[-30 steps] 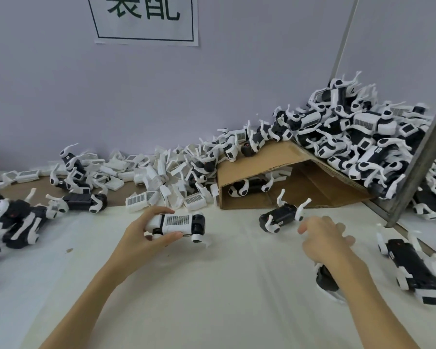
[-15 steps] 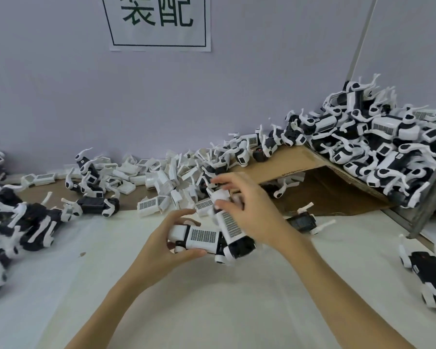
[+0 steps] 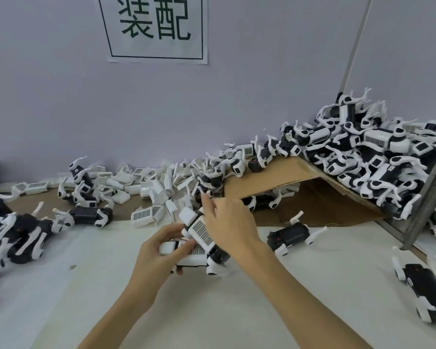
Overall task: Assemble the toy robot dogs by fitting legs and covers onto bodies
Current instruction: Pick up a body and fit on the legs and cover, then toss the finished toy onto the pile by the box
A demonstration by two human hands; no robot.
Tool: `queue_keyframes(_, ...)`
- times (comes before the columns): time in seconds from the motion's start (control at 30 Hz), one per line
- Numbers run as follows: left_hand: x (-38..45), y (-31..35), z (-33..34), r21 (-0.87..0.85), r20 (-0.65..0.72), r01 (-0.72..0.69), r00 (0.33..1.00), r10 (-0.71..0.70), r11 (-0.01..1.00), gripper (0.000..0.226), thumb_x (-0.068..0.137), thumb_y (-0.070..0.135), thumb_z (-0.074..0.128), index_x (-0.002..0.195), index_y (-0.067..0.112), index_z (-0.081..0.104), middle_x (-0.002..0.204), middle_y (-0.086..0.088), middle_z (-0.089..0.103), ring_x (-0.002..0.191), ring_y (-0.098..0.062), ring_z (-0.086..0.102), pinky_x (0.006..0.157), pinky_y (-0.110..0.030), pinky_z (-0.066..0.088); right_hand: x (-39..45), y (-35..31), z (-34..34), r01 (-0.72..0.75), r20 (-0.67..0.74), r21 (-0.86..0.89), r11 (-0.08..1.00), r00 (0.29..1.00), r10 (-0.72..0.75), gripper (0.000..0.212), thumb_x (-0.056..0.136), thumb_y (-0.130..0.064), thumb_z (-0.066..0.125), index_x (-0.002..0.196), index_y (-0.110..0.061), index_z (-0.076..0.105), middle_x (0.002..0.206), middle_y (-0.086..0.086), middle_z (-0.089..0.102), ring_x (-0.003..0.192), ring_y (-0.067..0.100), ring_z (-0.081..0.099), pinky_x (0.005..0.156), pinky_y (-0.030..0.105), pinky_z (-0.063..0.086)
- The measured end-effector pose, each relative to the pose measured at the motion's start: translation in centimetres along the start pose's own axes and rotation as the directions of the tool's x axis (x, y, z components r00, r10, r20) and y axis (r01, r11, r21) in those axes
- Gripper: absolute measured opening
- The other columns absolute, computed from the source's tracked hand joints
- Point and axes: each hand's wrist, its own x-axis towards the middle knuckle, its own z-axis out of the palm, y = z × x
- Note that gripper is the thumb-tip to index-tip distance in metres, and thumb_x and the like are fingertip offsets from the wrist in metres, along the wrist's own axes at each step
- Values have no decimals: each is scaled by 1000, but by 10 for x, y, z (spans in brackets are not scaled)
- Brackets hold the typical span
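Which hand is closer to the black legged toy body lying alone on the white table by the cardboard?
Right. The right hand grips a white grille cover just left of the black legged toy body; the left hand holds another unit further left, beyond the right hand.

At the centre of the bench [image 3: 237,311], the left hand [image 3: 156,258] grips a white-covered dog body [image 3: 186,258] from the side. The right hand [image 3: 229,222] holds a second toy dog [image 3: 202,233] tilted, resting across the first. Loose white covers [image 3: 146,187] lie along the wall. Finished dogs [image 3: 363,157] are heaped on a cardboard sheet [image 3: 275,177] at right.
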Motion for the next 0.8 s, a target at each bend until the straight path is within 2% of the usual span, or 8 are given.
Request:
queue_keyframes(0.07, 0, -1, 0, 24, -2, -10, 1000, 10, 1000, 39, 79, 34, 95, 113, 36, 77, 107, -2, 78, 57, -21, 63, 49, -20, 47, -15, -4, 1, 32, 172, -28, 999, 985, -27, 62, 101, -70, 39, 122, -17, 62, 123, 14, 67, 117, 35, 63, 90, 43, 50)
queue_keyframes(0.17, 0, -2, 0, -7, -22, 3, 1000, -3, 1000, 40, 75, 45, 87, 112, 42, 72, 111, 6, 75, 56, -25, 64, 51, -23, 49, -24, -5, -4, 148, 461, -115, 982, 884, -79, 124, 79, -66, 78, 163, -19, 0, 155, 11, 44, 143, 32, 39, 106, 44, 44)
queue_keyframes(0.27, 1, -6, -6, -7, 22, 30, 999, -30, 1000, 54, 79, 60, 80, 128, 41, 64, 123, 8, 71, 64, -31, 67, 61, -38, 51, -16, -1, -9, 207, 497, -213, 955, 865, -77, 140, 75, -48, 90, 164, -18, -14, 132, 12, 63, 112, 29, 59, 90, 43, 54)
queue_keyframes(0.33, 3, -12, -13, -128, 69, 37, 997, -28, 991, 48, 90, 45, 79, 134, 34, 64, 129, -3, 67, 80, -32, 70, 64, -46, 53, -12, -2, -6, 212, 460, -237, 948, 884, -82, 135, 76, -46, 88, 165, -20, -10, 116, 7, 68, 94, 27, 62, 80, 41, 55)
queue_keyframes(0.43, 6, -10, -20, -177, 100, 23, 995, -5, 984, 38, 97, 35, 71, 134, 31, 65, 131, -8, 66, 99, -35, 74, 70, -46, 61, -8, 2, 1, 188, 422, -162, 969, 900, -104, 130, 73, -49, 89, 164, -26, -1, 127, 3, 67, 104, 29, 64, 91, 45, 55)
queue_keyframes(0.57, 11, 7, -26, -133, -91, -206, 977, 195, 970, 25, 113, 31, 47, 129, 28, 67, 136, -7, 66, 112, -28, 72, 77, -41, 64, -2, 20, -12, 24, 322, 199, 980, 942, -89, 117, 71, -48, 91, 158, -38, 14, 120, -9, 68, 97, 16, 68, 89, 41, 58)
queue_keyframes(0.7, 7, 23, -39, 299, -275, -504, 768, 579, 810, 28, 107, 60, 45, 125, 43, 57, 126, -2, 64, 111, -33, 65, 84, -24, 58, 37, 35, -57, 20, 17, 400, 917, 999, -29, 107, 69, -39, 95, 150, -43, 26, 116, -16, 67, 87, 7, 73, 75, 39, 66)
queue_keyframes(0.8, 9, 21, -40, 455, -263, -414, 784, 563, 789, 27, 102, 63, 43, 117, 45, 57, 119, 11, 60, 97, -29, 65, 74, -15, 51, 107, 52, -115, 103, -317, 204, 974, 948, -34, 106, 75, -40, 88, 156, -36, 19, 114, -8, 61, 68, 12, 72, 49, 28, 61)
